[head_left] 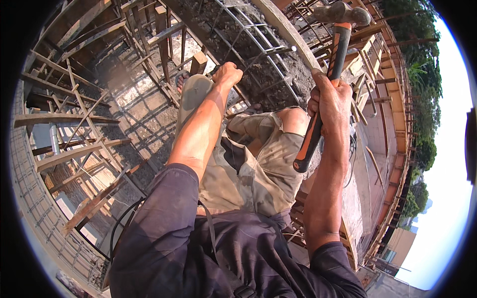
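Hammer [339,54], with an orange-and-black grip, was held up at the wearer's right, its dark metal head [343,14] uppermost and the butt of its handle pointing down near the right knee [294,120]. The right hand [332,102] was closed firmly round the handle about midway, a length of grip showing below the fist. Lower down lay a dark short-sleeved shirt [238,248] with a thin strap [210,228] across it, and beyond that dusty khaki trousers [223,184] on bent legs. The left forearm [198,134] reached outward, and the left hand [227,74] was bunched, fingers curled in; whether it pinched anything I could not tell, as its far side was hidden. Just to its left stood the end of a wooden block [198,62].

Past the hands, steel reinforcing bars [271,51] formed an open cage over a dark, rubbly channel [298,74], bordered by a pale edge [284,27]. To the left, timber props and planks [67,119] criss-crossed above a sunlit, shadow-striped floor [141,102]. Off to the right curved a line of wooden formwork [397,116]; farther away came green trees [425,154], a few buildings [400,243] and bright sky [452,218].
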{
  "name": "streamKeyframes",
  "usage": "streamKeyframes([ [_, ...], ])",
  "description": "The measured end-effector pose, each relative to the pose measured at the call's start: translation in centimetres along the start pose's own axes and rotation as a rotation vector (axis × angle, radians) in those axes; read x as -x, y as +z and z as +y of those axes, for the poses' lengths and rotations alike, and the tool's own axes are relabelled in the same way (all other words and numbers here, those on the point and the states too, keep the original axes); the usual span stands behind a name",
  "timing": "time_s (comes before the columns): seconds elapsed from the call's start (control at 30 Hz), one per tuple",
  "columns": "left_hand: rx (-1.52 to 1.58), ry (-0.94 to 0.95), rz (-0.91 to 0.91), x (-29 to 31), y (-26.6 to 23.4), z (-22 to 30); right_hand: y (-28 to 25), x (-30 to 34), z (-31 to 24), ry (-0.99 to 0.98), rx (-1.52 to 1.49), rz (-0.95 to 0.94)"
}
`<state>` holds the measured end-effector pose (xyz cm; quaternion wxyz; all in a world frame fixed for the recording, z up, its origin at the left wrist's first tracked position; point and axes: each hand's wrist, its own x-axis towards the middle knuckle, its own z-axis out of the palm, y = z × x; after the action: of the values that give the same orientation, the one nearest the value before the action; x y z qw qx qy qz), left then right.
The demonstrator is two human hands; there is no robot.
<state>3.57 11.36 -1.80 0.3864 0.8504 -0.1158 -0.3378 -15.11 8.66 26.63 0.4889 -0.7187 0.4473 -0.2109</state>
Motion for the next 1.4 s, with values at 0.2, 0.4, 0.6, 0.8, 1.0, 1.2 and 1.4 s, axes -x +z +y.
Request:
streamKeyframes([
  [0.2,0.041,0.02,0.043,-0.7,0.0,-0.2,0.0,-5.9,-2.8,-0.42,0.106,0.194],
  [0.4,0.04,-0.003,0.033,-0.2,-0.5,0.5,1.0,-4.5,8.7,0.238,0.151,-0.011],
  [0.6,0.071,0.034,0.029,0.0,-0.2,-0.1,-1.2,-0.3,2.3,0.099,-0.082,0.0],
  [0.8,0.096,0.027,0.078,0.1,-0.7,-0.2,0.5,-4.3,-5.8,-0.36,0.133,0.037],
  [1.0,0.07,0.023,0.096,1.0,-2.1,-0.2,-0.8,-9.4,7.0,0.064,0.66,-0.127],
  [1.2,0.122,0.015,0.099,0.4,-3.9,-2.4,-0.1,-2.3,-1.3,-0.02,0.422,-0.233],
  [1.4,0.103,0.047,0.062,0.1,-2.7,-1.4,0.7,0.5,-6.0,-0.109,-0.028,-0.15],
])
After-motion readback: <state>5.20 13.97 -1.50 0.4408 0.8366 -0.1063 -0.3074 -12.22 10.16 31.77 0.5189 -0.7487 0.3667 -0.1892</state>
